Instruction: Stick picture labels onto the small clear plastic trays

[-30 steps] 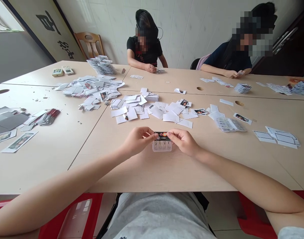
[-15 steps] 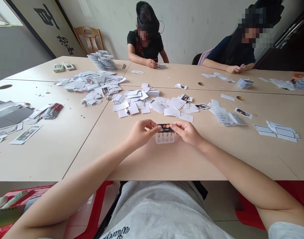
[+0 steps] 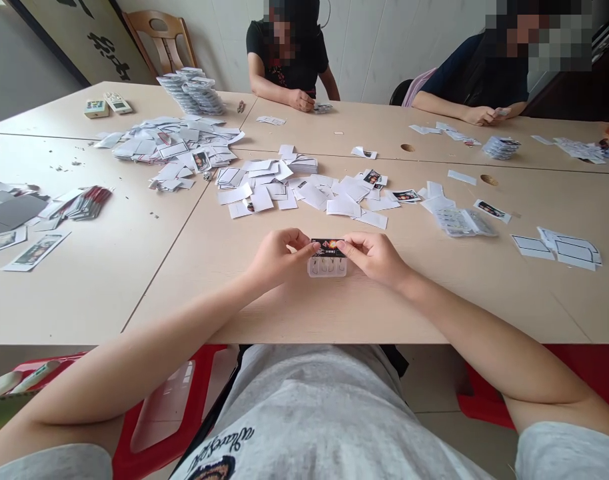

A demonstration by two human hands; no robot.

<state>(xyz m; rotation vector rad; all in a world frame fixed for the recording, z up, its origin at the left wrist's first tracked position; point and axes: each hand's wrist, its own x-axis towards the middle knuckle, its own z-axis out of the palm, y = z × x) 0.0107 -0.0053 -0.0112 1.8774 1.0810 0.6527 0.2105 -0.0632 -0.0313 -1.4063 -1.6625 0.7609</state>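
Note:
A small clear plastic box of fish hooks (image 3: 327,267) with a black printed label (image 3: 328,248) across its upper part stands in front of me over the table. Curved hooks show in its separate compartments. My left hand (image 3: 283,257) pinches the label's left edge between thumb and fingers. At the right edge, my right hand (image 3: 377,257) grips in the same way, thumb on the label's face. Just beyond my hands lie scattered white cards (image 3: 344,197), some with printed pictures. To the right, several clear hook boxes (image 3: 462,223) lie together.
A large heap of cards (image 3: 169,147) and stacked packs (image 3: 192,92) lie left of centre on the table (image 3: 174,293). Two people sit across, each handling small items. Two calculators (image 3: 117,103) lie at the far left. A red stool (image 3: 199,393) stands below the edge.
The camera view has tilted down, so the table sits higher in the picture. Both hands still grip the labelled box, with little visible change in their hold.

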